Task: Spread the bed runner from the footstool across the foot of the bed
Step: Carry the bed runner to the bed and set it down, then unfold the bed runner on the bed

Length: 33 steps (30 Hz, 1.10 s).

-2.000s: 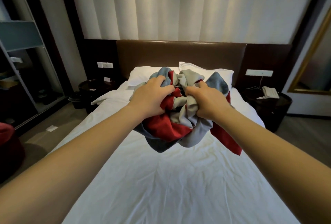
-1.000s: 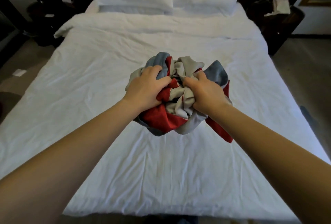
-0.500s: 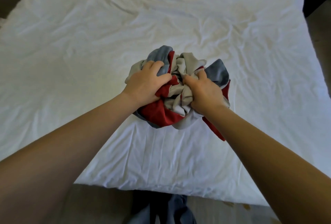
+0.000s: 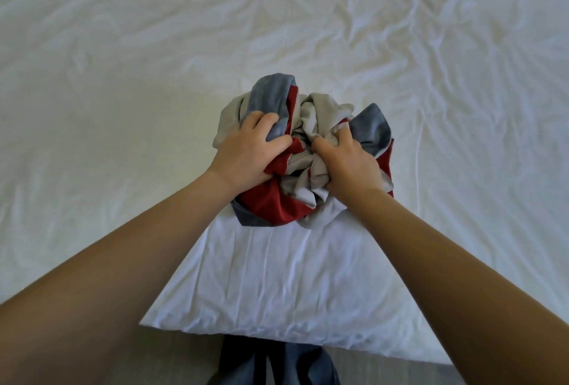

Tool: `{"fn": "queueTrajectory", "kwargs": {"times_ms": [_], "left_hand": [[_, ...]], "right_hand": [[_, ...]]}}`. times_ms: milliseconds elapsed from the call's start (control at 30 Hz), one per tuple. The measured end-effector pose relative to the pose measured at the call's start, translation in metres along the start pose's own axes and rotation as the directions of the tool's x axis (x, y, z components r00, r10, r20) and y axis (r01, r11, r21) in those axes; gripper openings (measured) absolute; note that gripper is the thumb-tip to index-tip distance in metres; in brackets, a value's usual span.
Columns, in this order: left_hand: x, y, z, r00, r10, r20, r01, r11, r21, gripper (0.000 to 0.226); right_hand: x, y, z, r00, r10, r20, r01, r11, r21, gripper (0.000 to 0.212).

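A: Supporting surface?
B: A bed (image 4: 308, 277) covered with a white sheet (image 4: 123, 61), filling nearly the whole head view. The sheet is creased throughout, with heavier wrinkles toward the far right. The foot edge of the bed runs along the bottom of the view, with a strip of floor (image 4: 385, 366) showing below it.

A: What lies on it?
B: One item: a bed runner (image 4: 271, 203), bunched into a crumpled ball of red, grey and blue-grey cloth. It sits near the foot edge, roughly centred across the width. Whether the bundle's full weight rests on the sheet cannot be told; its lower folds appear to touch it.
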<state>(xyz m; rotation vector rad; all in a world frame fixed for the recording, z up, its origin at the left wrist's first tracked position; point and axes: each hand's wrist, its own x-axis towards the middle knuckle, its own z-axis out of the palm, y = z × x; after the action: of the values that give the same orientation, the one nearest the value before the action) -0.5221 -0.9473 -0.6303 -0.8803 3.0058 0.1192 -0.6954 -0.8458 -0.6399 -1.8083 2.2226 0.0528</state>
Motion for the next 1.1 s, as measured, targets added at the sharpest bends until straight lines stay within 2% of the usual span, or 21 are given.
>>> {"fn": "queueTrajectory", "kwargs": {"times_ms": [333,467,567,700,800,867,933,1000,1100], "left_hand": [[0.007,0.013,0.060,0.992,-0.052,0.113,0.048,0.998,0.035,0.045],[0.014,0.020,0.071,0.986,-0.102,0.132,0.094,0.994,0.061,0.044],[0.017,0.022,0.069,0.982,-0.112,0.149,0.101,0.992,0.075,0.045],[0.014,0.037,0.057,0.978,-0.197,0.075,0.190,0.977,0.094,0.056],[0.006,0.065,0.052,0.988,-0.141,-0.057,0.134,0.985,-0.111,0.067],[-0.002,0.091,0.055,0.990,-0.107,-0.097,0.084,0.973,-0.214,0.068],[-0.005,0.112,0.062,0.983,-0.176,-0.057,0.151,0.942,-0.300,0.074],[-0.003,0.125,0.068,0.968,-0.252,0.014,0.242,0.913,-0.330,0.085],[0.005,0.136,0.080,0.975,-0.221,0.032,0.223,0.957,-0.184,0.078]], "right_hand": [[0.011,0.023,0.063,0.996,-0.003,0.094,0.003,1.000,0.009,0.064],[0.019,0.028,0.073,0.994,0.013,0.106,-0.013,1.000,0.000,0.063],[0.023,0.030,0.069,0.990,-0.003,0.141,0.006,1.000,-0.023,0.071],[0.017,0.045,0.052,0.988,-0.101,0.118,0.119,0.981,-0.156,0.077],[0.007,0.064,0.034,0.964,-0.251,0.091,0.263,0.952,-0.154,0.075],[0.003,0.077,0.027,0.925,-0.369,0.091,0.379,0.913,-0.152,0.073],[0.001,0.087,0.022,0.885,-0.443,0.144,0.462,0.875,-0.146,0.072],[0.005,0.093,0.022,0.861,-0.455,0.229,0.493,0.857,-0.150,0.073],[0.012,0.093,0.026,0.862,-0.441,0.251,0.485,0.861,-0.154,0.059]]}}
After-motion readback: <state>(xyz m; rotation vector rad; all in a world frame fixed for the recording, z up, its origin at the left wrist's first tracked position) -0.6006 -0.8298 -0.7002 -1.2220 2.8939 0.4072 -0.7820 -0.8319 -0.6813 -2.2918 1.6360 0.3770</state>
